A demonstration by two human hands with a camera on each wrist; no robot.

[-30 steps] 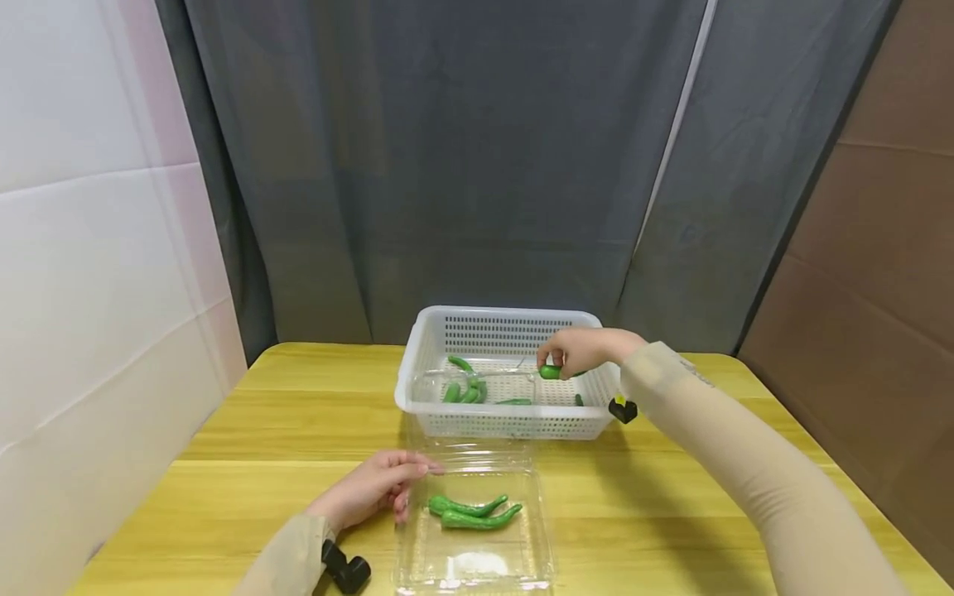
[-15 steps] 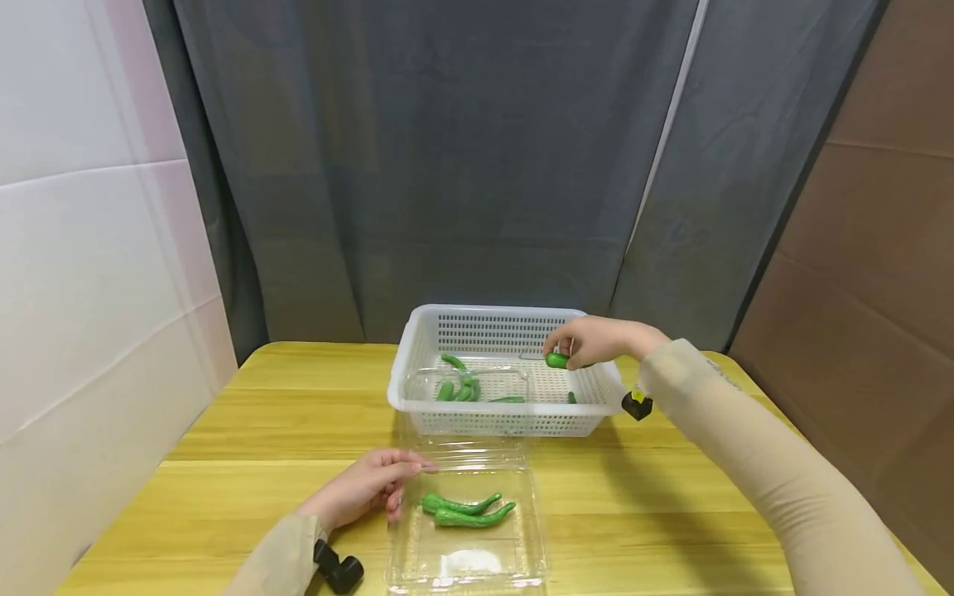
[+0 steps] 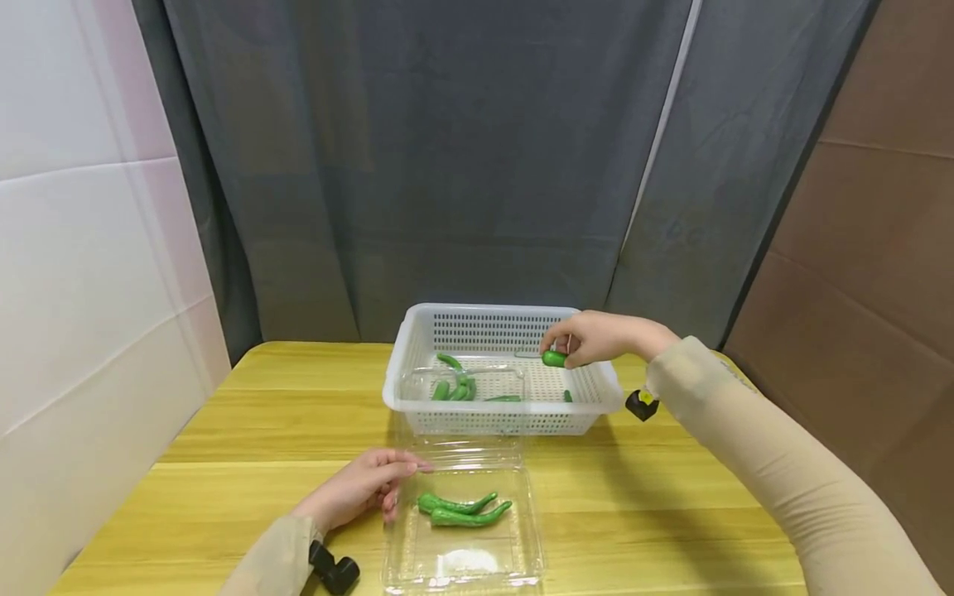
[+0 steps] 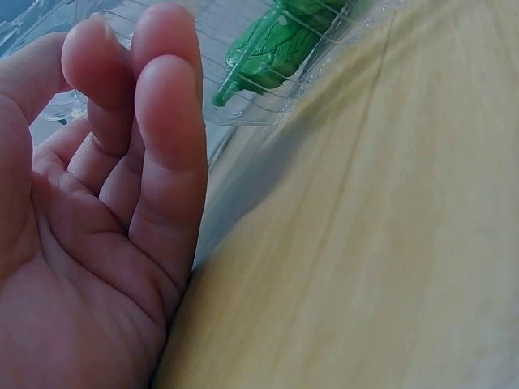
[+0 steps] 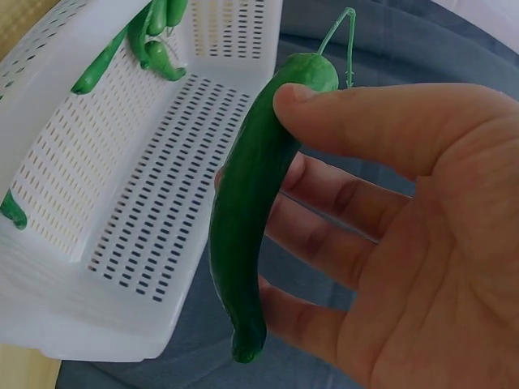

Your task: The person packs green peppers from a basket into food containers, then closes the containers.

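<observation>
Near edge: a black camera mount (image 3: 333, 570) sat on our left wrist, at the counter's (image 3: 656, 497) front.
Left hand: our left hand (image 3: 358, 490) lay relaxed on the counter, fingers loosely extended, tips touching the left rim of the clear clamshell box (image 3: 464, 563); it gripped nothing.
Box contents: two green peppers (image 3: 464, 511) lay side by side in the tray.
Basket: the white perforated basket (image 3: 417, 414) stood just behind the box, several more peppers (image 3: 456, 387) clustered at its left.
Right hand: our right hand (image 3: 596, 338) pinched one green pepper (image 5: 247, 194) between thumb and fingers, raised over the basket's right end.
Technique: we judged it best to keep the pinch near the stem end, clear the basket rim, and steady the box with the left fingers.
</observation>
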